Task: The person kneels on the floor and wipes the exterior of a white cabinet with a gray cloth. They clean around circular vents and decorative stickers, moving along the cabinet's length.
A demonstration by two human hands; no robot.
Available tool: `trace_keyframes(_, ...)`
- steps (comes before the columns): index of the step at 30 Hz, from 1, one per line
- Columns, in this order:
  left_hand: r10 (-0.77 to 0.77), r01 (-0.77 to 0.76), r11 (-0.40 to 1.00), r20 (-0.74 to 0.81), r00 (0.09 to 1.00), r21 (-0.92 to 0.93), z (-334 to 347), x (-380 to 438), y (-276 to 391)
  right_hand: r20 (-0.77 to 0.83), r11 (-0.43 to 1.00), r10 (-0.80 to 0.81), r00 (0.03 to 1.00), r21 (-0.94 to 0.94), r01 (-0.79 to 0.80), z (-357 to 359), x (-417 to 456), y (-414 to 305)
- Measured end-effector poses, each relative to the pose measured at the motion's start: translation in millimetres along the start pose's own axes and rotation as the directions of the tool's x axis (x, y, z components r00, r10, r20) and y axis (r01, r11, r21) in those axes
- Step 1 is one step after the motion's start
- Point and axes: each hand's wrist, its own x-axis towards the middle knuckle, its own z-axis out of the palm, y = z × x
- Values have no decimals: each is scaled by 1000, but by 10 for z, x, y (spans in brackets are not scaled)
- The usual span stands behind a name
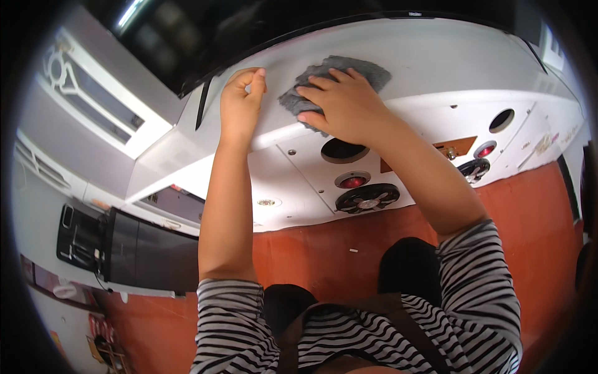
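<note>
A crumpled grey cloth lies on the white top of a cabinet. My right hand holds it down against that surface, palm down with the fingers spread over it. To the left, my left hand is curled into a loose fist, thumb uppermost, near the front edge of the same top. Nothing shows in its fingers, and it is apart from the cloth. Behind both hands stands a flat-screen television, its black lower edge just above the white top.
The cabinet front has a round hole, a red lamp and a black speaker; similar fittings repeat at right. Lower left are a black flat panel and a white openwork panel. A small white scrap lies on the red floor.
</note>
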Motion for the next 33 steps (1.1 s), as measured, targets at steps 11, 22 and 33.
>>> trace_keyframes(11, -86, 93, 995, -124, 989, 46, 87, -110, -276, 276, 971, -200, 940, -71, 227, -688, -321, 252)
trace_keyframes(22, -68, 103, 991, -338, 939, 86, 83, -223, -86, 97, 973, -217, 971, -54, 223, 215, 77, -547)
trace_keyframes(33, 405, -190, 832, -335, 851, 522, -129, -1018, -438, 63, 994, -65, 996, 96, 59, 45, -93, -405)
